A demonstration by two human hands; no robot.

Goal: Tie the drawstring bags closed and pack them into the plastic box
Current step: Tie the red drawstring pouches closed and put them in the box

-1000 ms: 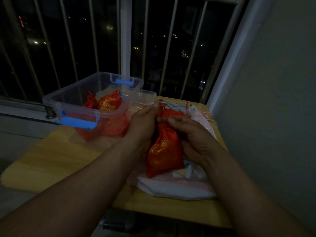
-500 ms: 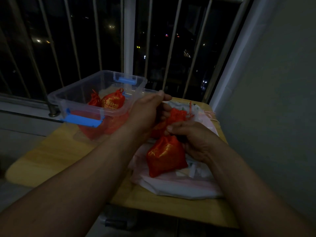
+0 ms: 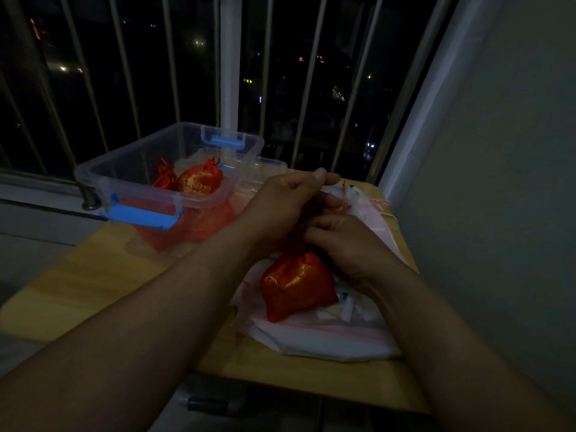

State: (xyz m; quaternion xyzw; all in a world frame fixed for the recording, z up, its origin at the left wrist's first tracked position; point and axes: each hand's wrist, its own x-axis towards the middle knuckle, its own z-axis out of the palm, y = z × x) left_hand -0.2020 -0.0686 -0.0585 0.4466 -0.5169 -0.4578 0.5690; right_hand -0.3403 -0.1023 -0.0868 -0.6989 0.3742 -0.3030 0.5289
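Fingers curled: left hand on drawstring, right hand around red bag neck.

no legible txt, gold embroidery on red bags too dim to read

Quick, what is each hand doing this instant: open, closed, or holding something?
Left hand: pinches the thin red drawstring cord, it seems.
Right hand: grips the neck of the red satin drawstring bag.

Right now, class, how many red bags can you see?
3. In the box: a small bag and a bigger bag beside it. The third bag is held by the left hand and right hand. Red behind the box wall may be more.
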